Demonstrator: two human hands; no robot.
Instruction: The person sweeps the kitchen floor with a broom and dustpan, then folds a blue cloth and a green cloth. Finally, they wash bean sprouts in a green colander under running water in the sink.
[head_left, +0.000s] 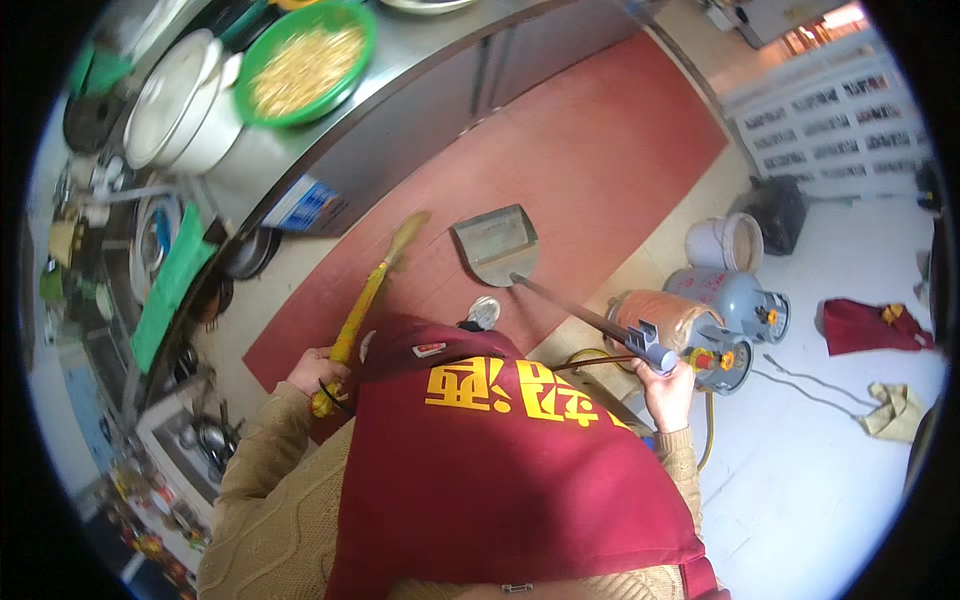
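Observation:
My left hand (319, 370) grips the yellow-wrapped handle of a broom (358, 315), whose bristles reach down towards the red floor mat (592, 142). In my right hand (667, 390) is the upper end of a long handle; at its far end a metal dustpan (496, 244) lies on or just over the mat, to the right of the broom's bristles. The pan's open side faces away from me. One shoe (484, 311) shows below the dustpan, past the dark red apron (510, 487) that I wear.
A steel counter (405, 45) along the left bears a green basin (367, 52) of pale food strips and white pots (180, 105). Gas cylinders (727, 300), a white bucket (724, 240) and a black bag (776, 214) stand at the right. A hose (709, 435) runs near my right hand.

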